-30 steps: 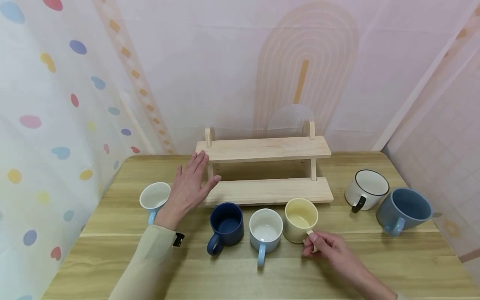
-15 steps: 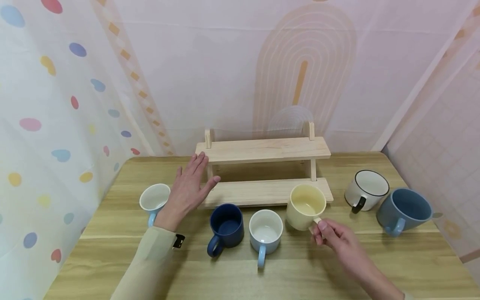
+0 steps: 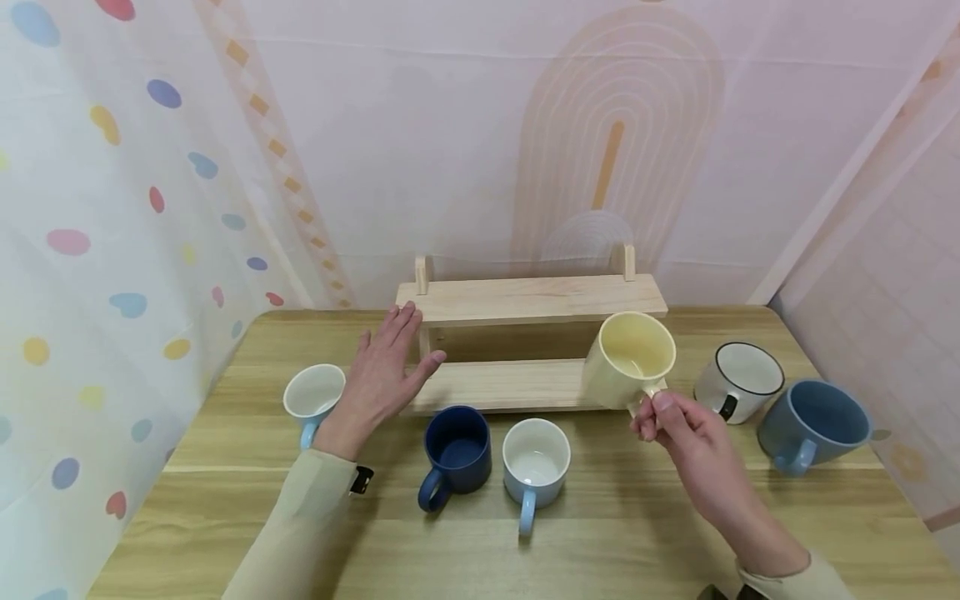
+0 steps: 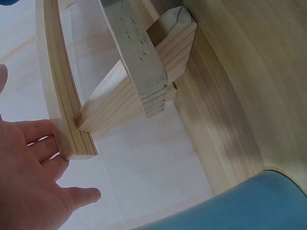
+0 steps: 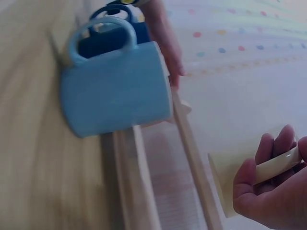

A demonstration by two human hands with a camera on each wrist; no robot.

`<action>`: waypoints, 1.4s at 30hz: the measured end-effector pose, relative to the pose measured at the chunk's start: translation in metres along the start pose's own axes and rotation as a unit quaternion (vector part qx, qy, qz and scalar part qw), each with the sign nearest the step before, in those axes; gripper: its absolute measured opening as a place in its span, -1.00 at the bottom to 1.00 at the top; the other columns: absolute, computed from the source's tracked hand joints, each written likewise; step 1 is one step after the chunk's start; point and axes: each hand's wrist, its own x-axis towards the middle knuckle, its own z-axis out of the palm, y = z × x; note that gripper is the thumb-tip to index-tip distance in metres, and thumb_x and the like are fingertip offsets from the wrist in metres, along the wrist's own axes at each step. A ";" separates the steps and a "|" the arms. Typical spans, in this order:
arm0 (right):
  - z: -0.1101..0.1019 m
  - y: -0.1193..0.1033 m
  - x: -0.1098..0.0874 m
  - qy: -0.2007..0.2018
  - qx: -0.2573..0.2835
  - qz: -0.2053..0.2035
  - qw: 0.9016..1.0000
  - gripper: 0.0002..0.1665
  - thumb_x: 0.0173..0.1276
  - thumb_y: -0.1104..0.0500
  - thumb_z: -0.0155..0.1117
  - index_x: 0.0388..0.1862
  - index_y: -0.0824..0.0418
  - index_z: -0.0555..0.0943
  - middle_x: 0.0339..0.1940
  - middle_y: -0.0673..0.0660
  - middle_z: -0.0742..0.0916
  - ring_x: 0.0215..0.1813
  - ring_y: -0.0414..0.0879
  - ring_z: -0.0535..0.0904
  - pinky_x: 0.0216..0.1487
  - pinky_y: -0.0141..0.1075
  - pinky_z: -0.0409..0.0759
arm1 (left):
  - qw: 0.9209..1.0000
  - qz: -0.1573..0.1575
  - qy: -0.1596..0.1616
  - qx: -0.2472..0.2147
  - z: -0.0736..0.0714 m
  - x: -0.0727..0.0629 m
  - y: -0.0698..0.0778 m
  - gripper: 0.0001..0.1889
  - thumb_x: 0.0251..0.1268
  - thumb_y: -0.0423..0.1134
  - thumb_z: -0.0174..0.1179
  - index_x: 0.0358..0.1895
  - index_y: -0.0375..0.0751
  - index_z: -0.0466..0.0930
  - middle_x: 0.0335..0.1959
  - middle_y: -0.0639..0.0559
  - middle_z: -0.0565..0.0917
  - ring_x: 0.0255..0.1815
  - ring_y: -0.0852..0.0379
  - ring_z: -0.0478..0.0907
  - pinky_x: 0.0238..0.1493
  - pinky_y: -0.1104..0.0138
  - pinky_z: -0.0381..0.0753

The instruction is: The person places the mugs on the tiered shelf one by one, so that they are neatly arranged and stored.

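My right hand (image 3: 697, 450) pinches the handle of a pale yellow mug (image 3: 626, 367), held upright in front of the right end of a two-tier wooden shelf (image 3: 487, 385). In the right wrist view its fingers curl round the mug handle (image 5: 278, 166). My left hand (image 3: 378, 379) has its fingers straight, the tips touching the left end of the top board (image 3: 525, 298); the left wrist view shows the fingers (image 4: 41, 146) against that board's end. A navy mug (image 3: 457, 450) and a light blue mug with white inside (image 3: 536, 458) stand before the shelf.
Left of the left hand stands another light blue mug (image 3: 313, 392), partly behind the wrist. At the right are a white mug with a black rim (image 3: 742, 379) and a grey-blue mug (image 3: 813, 425). Patterned curtains (image 3: 450, 125) hang behind the wooden table (image 3: 600, 542).
The right hand has lifted the yellow mug off the table, from beside the light blue mug, up and to the right toward the shelf. The left hand stays at the shelf's end.
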 end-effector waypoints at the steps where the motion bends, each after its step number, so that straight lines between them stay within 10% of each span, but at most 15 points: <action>1: 0.000 -0.002 0.002 0.003 0.004 -0.003 1.000 -0.53 0.74 0.19 -0.11 -0.34 0.50 0.46 -0.36 0.04 0.60 -0.16 -0.08 0.61 -0.02 -0.35 0.61 | 1.000 0.000 0.001 -0.001 0.000 0.000 0.001 -0.11 0.56 0.34 -0.09 0.65 -0.29 0.09 0.70 -0.15 0.04 0.71 -0.13 -0.16 0.56 -0.32 -0.16; 42: 0.009 -0.023 0.101 0.085 0.048 0.001 0.995 -0.47 0.68 -0.06 0.04 -0.06 0.47 0.46 -0.34 0.04 0.51 -0.06 -0.02 0.51 -0.09 -0.37 0.51 | 1.000 0.008 0.018 0.008 0.007 0.000 0.006 -0.24 0.65 0.18 -0.10 0.63 -0.32 0.13 0.68 -0.17 0.09 0.71 -0.13 -0.13 0.56 -0.29 -0.08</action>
